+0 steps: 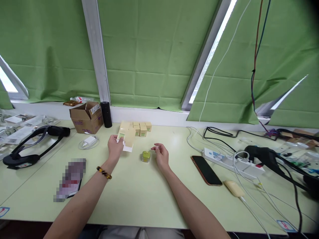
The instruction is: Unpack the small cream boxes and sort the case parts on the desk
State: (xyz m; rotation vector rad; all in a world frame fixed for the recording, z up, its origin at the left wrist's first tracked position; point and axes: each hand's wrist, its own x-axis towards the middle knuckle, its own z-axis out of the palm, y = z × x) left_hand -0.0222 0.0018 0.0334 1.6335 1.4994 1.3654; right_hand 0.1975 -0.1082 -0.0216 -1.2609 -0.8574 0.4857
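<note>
My left hand [116, 146] is closed on a flat, cream-coloured paper carton [129, 136] with pale flaps, held upright a little above the table. Behind the carton stand several small cream boxes [143, 129] with green labels, partly hidden by it. A small clear jar with a green lid [146, 156] stands on the table between my hands. Just right of the jar is my right hand [161, 156], its fingers curled and the fingertips close together. Something pale and tiny may be at those fingertips, but I cannot make it out.
A phone [206, 170], a white power strip [233, 162] and cables lie to the right. On the left are another phone [71, 179], a charger [89, 141], a black headset [35, 146], a cardboard box [86, 119] and a black cylinder [106, 114].
</note>
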